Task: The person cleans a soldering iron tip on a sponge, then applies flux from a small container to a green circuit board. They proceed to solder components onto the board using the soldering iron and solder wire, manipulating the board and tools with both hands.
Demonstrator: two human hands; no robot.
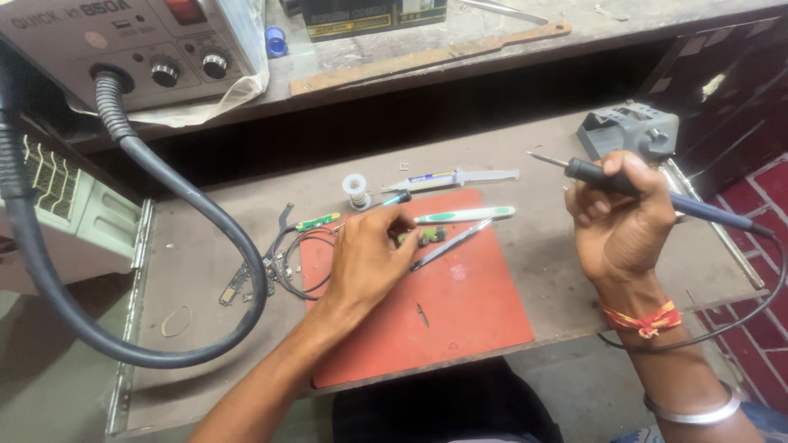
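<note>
My right hand [621, 223] grips a dark soldering iron [706, 209], raised above the bench with its metal tip pointing left. My left hand [367, 261] rests on the red mat [460, 316], fingers pressed down on a small green circuit board [428, 236]. Metal tweezers [450, 244] lie on the mat just right of those fingers. A white and green toothbrush [464, 216] lies beyond them. A flux syringe [455, 178] and a small solder spool [355, 189] sit behind the mat.
A grey rework station [123, 45] stands on the upper shelf at back left, its thick black hose [189, 213] looping over the bench. Thin black cables with a small green board [300, 246] lie left of the mat. A grey iron stand [628, 131] sits at right.
</note>
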